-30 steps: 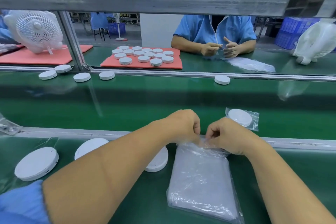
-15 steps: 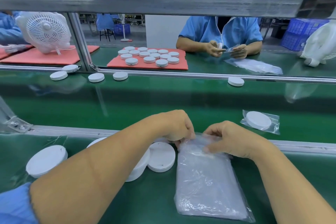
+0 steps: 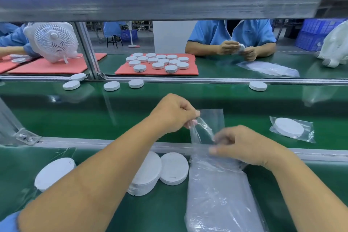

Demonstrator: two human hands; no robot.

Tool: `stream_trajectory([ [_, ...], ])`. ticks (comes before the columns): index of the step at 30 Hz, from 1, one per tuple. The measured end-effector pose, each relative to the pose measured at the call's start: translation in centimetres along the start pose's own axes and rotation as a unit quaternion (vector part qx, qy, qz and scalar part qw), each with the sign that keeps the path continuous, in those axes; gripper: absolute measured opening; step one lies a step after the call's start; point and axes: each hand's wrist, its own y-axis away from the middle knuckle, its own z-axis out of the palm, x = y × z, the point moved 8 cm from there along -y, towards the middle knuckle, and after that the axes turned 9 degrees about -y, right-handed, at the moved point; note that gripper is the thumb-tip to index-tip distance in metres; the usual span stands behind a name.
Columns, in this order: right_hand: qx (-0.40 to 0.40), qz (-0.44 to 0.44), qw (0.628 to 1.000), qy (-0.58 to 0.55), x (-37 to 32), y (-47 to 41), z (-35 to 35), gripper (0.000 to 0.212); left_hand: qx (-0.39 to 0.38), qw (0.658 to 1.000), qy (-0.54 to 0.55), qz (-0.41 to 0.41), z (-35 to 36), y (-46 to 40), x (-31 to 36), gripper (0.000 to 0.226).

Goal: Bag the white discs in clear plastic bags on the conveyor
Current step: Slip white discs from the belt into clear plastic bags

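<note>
Nearest the camera, at the bottom right of the frame, a stack of clear bags (image 3: 222, 194) lies on the green bench (image 3: 165, 211), and to its left sit three white discs (image 3: 174, 168), the left forearm crossing over and hiding part of the middle one. Just above the stack, the left hand (image 3: 173, 113) pinches one upper corner of a single clear bag (image 3: 207, 126) between thumb and fingers, while the right hand (image 3: 243, 145), fingers curled, pinches the bag's other side, so the film hangs stretched between them over the metal rail (image 3: 94, 142). Beyond the rail, at centre right on the conveyor belt (image 3: 75, 115), lies a bagged disc (image 3: 289, 128). Along the belt's far edge rest loose discs (image 3: 111, 86). Farther up, a red mat (image 3: 160, 71) carries rows of discs, a white fan (image 3: 53, 41) stands at upper left, and a person in a blue shirt (image 3: 231, 34) handles something white.
</note>
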Motion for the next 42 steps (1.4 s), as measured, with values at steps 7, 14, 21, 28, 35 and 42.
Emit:
stream_trajectory([
  [7,0.196,-0.138,0.941,-0.240,-4.5,-1.8,-0.4,0.018,-0.072,0.989,0.126,-0.014,-1.5,1.6,-1.2,0.032],
  [14,0.131,-0.051,0.972,-0.189,-6.0,-1.3,3.8,0.053,0.072,0.970,0.219,-0.079,-6.3,2.4,-4.8,0.012],
  [21,0.006,-0.068,0.988,0.141,-8.8,0.6,12.6,0.073,0.129,0.970,0.174,-0.107,-7.0,3.0,-8.5,0.018],
  [28,-0.020,-0.064,0.979,-0.191,-8.6,0.2,10.6,0.024,0.126,0.978,0.126,-0.109,-7.7,3.3,-9.3,0.018],
  [35,0.242,-0.261,0.878,-0.321,-10.1,1.5,-1.1,0.025,0.048,0.996,-0.027,-0.071,-7.1,4.6,-4.6,0.023],
  [42,0.251,-0.254,0.905,-0.230,-9.4,1.6,-2.1,0.027,-0.036,0.999,0.017,0.006,-5.0,5.5,-1.1,0.019],
])
